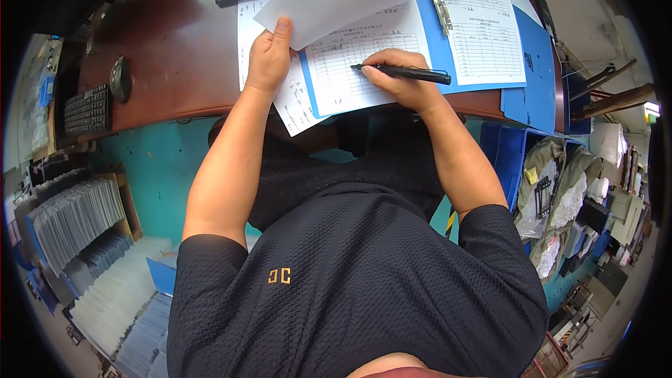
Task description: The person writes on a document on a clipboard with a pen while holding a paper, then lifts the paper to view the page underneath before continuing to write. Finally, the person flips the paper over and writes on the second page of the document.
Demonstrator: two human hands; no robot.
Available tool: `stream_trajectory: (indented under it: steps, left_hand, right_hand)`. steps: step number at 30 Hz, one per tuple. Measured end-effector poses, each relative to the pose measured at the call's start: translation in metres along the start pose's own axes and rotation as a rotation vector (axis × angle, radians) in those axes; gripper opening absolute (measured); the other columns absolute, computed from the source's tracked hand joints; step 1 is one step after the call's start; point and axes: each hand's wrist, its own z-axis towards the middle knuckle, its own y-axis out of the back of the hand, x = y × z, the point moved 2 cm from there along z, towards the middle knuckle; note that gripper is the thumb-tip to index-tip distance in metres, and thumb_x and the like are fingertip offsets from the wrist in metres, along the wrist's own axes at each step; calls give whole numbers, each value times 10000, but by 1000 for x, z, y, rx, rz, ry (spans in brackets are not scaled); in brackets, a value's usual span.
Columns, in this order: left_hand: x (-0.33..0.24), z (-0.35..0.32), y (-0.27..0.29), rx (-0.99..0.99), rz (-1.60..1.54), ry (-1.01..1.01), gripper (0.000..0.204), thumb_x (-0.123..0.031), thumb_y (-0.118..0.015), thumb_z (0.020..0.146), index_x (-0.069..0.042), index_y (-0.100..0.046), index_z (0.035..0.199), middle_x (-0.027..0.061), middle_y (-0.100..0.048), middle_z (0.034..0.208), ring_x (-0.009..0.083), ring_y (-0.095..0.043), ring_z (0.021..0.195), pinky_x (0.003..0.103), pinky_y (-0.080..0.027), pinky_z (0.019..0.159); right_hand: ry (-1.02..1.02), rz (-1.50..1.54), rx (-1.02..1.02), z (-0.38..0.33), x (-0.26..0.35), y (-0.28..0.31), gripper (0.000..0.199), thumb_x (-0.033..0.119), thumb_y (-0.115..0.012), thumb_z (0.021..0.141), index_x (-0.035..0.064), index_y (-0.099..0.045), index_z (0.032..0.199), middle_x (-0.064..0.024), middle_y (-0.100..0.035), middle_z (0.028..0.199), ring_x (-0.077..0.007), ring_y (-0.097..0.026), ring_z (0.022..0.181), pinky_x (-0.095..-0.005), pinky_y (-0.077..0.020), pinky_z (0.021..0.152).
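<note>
Pinches a raised sheet (350,0) in left grip (270,61) and holds pen (414,73) in right grip (402,82), with form (329,66) apparently inked near top but unfilled in lower rows (346,91).

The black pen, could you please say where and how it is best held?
I would hold the black pen by its barrel, just behind the tip, from the lower right: it is slim, and its tip points left over the printed form. The right grip holds it so.
</note>
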Motion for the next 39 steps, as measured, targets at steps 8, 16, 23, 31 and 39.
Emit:
stream_trajectory:
  steps: [8, 16, 23, 31, 39]
  left_hand:
    - [-2, -1, -2, -10, -27, -8, 633, -553, -515, 1045, 59, -655, 1132, 119, -688, 1034, 175, -644, 940, 311, -526, 869]
    - [-1, -1, -1, -12, 25, -7, 636, -557, -499, 1050, 52, -657, 1146, 134, -690, 1051, 193, -652, 964, 322, -529, 896]
    - [-2, -1, -4, -13, -7, 0, 633, -552, -499, 1052, 54, -657, 1147, 130, -690, 1062, 186, -650, 967, 319, -528, 895]
    - [2, 1, 3, 45, 16, 31, 629, -523, -485, 1063, 51, -561, 1308, 148, -658, 1233, 229, -654, 1133, 388, -523, 1025]
    - [-2, -2, -4, -47, -20, -15, 596, -537, -515, 1053, 36, -650, 1145, 83, -674, 1004, 140, -595, 890, 284, -491, 808]
  right_hand:
    - [-58, 101, -93, -4, -9, 7, 221, 218, -739, 865, 4, -767, 908, -113, -736, 807, -184, -682, 721, -299, -551, 684]
    - [-56, 75, -102, -3, -8, 8, 204, 196, -744, 849, -8, -748, 855, -95, -718, 757, -166, -660, 682, -284, -529, 647]
    - [-58, 65, -146, -3, -8, 9, 173, 162, -733, 834, -11, -733, 823, -93, -706, 735, -164, -652, 664, -284, -525, 632]
    - [-48, 79, -156, -6, -9, 13, 161, 147, -729, 834, -14, -733, 828, -94, -709, 743, -160, -651, 667, -276, -526, 640]
    - [-147, 45, -199, -3, -22, 31, 204, 190, -732, 858, -12, -752, 883, -107, -725, 806, -167, -663, 712, -288, -531, 674]
